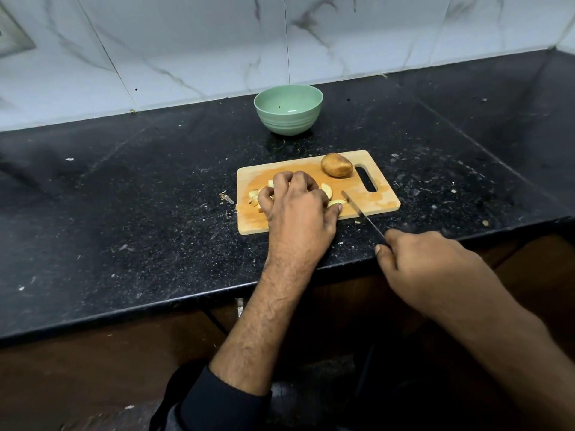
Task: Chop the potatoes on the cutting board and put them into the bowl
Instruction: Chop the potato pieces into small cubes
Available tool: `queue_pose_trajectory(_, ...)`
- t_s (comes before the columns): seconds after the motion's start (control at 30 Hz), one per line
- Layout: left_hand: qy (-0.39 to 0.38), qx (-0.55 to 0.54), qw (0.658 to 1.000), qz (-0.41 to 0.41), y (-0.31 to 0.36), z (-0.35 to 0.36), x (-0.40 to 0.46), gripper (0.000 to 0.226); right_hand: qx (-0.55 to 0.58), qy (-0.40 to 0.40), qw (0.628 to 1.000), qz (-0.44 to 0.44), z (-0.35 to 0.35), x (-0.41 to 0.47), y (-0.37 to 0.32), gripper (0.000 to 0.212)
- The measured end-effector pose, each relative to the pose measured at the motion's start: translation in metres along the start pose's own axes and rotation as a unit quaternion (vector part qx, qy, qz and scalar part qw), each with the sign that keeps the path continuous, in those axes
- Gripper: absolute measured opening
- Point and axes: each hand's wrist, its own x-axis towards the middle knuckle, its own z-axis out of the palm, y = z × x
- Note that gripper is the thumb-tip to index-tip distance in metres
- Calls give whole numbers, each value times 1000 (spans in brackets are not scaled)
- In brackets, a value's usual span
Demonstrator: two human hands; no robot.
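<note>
Left hand (295, 200) lies palm-down w/ fingers curled over a heap of pale cut potato pieces (326, 191) on the rectangular light wooden cutting board (382, 200), gathering them under the fingertips. Right hand (426, 262) grips the handle of a thin dark-bladed knife (357, 208), fingers wrapped round it, blade tip resting on the board just right of the pieces. One whole brown potato (336, 164) sits at the board's far right, beside the handle slot. Round pale green bowl (288, 109) stands on the black speckled stone tabletop (124, 197) behind the board, apart from it, near the white marble wall tiles (186, 42)
</note>
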Motion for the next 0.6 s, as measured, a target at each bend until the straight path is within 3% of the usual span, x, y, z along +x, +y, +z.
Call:
queue_pose_trajectory(0.47, -5, -31, 999, -17, -3, 0, 1, 22, 8, 23, 1000, 7, -3, -6, -5, 29)
queue_pose_trajectory(0.6, -8, -37, 999, -16, -3, 1, 1, 22, 39, -10, 999, -3, -7, -3, -6, 32)
